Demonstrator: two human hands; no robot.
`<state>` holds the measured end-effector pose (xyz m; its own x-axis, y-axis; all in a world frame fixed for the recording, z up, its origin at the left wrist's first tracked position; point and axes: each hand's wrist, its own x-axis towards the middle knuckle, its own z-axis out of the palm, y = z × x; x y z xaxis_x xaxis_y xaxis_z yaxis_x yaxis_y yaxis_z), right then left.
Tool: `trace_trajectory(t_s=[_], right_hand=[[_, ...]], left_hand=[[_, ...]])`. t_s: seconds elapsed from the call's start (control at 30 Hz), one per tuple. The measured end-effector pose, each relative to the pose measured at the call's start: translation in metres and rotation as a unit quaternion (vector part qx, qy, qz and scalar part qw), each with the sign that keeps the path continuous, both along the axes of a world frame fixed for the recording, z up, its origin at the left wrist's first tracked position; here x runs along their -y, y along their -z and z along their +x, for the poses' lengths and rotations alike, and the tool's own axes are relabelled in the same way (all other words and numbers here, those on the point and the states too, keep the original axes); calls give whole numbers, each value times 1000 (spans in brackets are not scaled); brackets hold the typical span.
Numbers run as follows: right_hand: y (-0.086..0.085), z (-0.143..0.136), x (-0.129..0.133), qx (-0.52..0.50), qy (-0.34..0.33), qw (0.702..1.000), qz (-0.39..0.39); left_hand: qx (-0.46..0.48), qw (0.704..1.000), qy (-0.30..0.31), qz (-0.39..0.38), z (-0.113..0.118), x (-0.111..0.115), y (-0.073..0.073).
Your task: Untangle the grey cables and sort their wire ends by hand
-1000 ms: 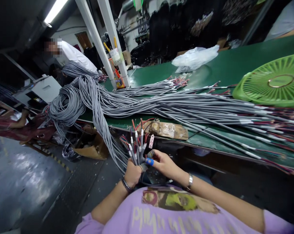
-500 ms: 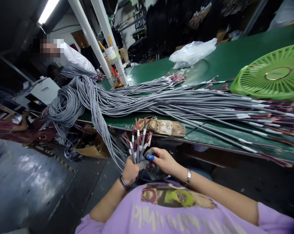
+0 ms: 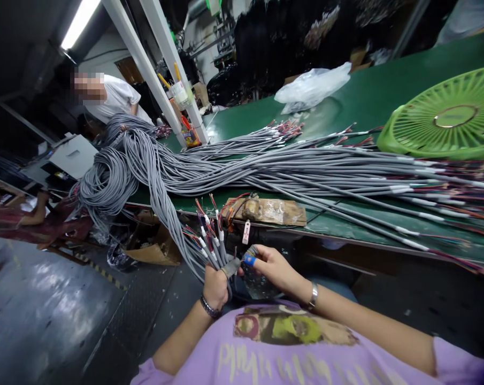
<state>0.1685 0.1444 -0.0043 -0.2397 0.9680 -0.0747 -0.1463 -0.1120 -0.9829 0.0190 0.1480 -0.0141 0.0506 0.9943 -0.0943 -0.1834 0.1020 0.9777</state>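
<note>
My left hand (image 3: 216,286) is closed around a bundle of grey cables (image 3: 220,251). Their ends fan upward and to the left, with white sleeves and thin coloured wires showing. A grey wrap covers my left thumb. Close beside that thumb is my right hand (image 3: 271,267), its thumb and forefinger pinched together. Blue tape is wound on the right thumb and a grey wrap on the forefinger. Whatever lies between those fingertips is too small to make out. From the bundle the cables run back up to a coiled pile (image 3: 109,176) at the left.
Many more grey cables (image 3: 306,168) lie along the green bench (image 3: 370,107). A wooden block (image 3: 279,211) sits at its front edge, a pink tag (image 3: 246,232) hanging nearby. Behind are a green basket-like object (image 3: 438,115), a plastic bag (image 3: 314,88) and a co-worker (image 3: 113,99).
The cable bundle in my left hand has tipped to the left and lowered slightly, uncovering the pink tag. The co-worker in white has shifted, and an arm now shows.
</note>
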Motion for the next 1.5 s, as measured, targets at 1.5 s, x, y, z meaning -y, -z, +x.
trace_trajectory(t_s=[1.5], right_hand=[[26, 12, -4, -58, 10, 998, -38]], left_hand=[[37, 998, -32, -45, 0, -6, -5]])
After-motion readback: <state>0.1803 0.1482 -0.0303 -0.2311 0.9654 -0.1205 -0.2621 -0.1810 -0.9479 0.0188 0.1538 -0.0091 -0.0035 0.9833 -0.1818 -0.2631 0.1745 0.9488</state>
